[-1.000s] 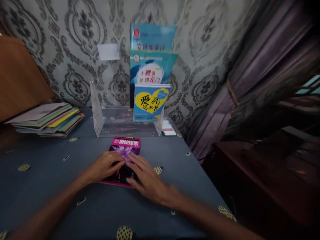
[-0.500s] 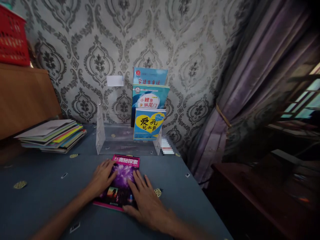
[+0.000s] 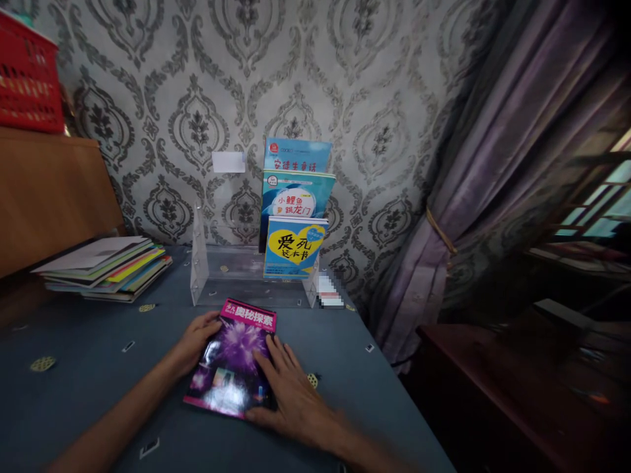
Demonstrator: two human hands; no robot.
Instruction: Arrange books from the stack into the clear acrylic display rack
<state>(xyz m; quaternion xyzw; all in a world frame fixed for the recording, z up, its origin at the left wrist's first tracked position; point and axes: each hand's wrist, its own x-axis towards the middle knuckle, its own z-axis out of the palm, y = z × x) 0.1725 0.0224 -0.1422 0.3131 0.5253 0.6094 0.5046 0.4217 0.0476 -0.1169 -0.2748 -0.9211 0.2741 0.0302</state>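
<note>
A purple and pink book [image 3: 241,345] lies at a slant on the blue tablecloth, its glossy cover catching light. My left hand [image 3: 194,341] grips its upper left edge, thumb on the cover; the other fingers are partly hidden. My right hand [image 3: 293,394] rests on the book's right side with fingers stretched out over the cover. Beyond the book stands a clear display rack [image 3: 198,263]. On the rack's right side, a yellow-and-blue book [image 3: 296,246], a teal book [image 3: 298,194] and a light blue book [image 3: 298,152] stand upright in steps.
A stack of books and papers [image 3: 106,266] sits at the left of the table [image 3: 98,368]. Behind it, a red basket [image 3: 29,79] tops a wooden cabinet [image 3: 54,184]. A white label [image 3: 228,162] shows above the rack. At the right hangs a tied curtain [image 3: 444,210].
My left hand has shifted from lying on the cover to gripping the book's left edge. The book's tilt has changed slightly, with more glare on it. My right hand stays nearly in place.
</note>
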